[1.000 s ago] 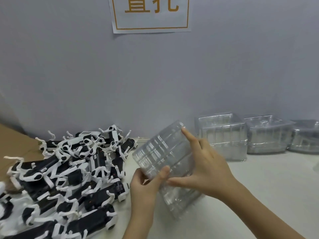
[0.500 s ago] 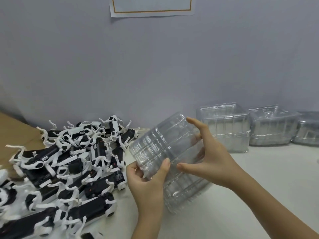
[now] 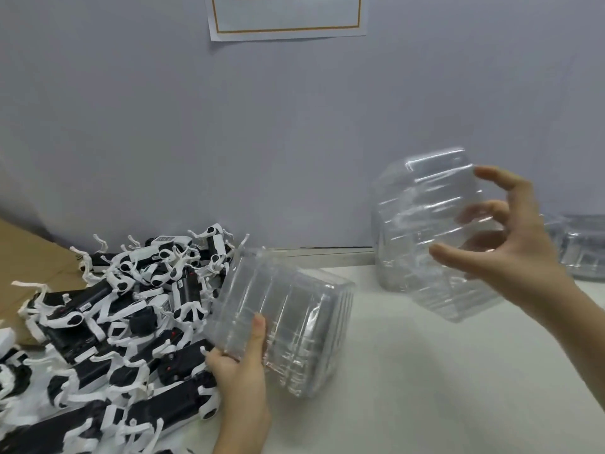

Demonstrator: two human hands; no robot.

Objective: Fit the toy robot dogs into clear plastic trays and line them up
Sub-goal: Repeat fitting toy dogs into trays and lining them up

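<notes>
My left hand (image 3: 242, 365) grips a stack of clear plastic trays (image 3: 288, 326), tilted on its side low over the white table, thumb across its near face. My right hand (image 3: 510, 244) holds one clear tray (image 3: 425, 231) lifted up to the right, fingers curled behind it and thumb in front. A heap of black-and-white toy robot dogs (image 3: 124, 309) lies at the left, right beside the stack in my left hand.
More clear trays (image 3: 579, 253) stand along the grey wall at the far right, partly hidden by my right hand. Brown cardboard (image 3: 29, 257) lies under the dogs at the left. A paper sign (image 3: 288, 14) hangs on the wall. White table surface (image 3: 425, 388) spreads below my hands.
My right hand has pulled one tray off the stack and lifted it up to the right. My left hand keeps the remaining stack, now lower and nearer the dogs.
</notes>
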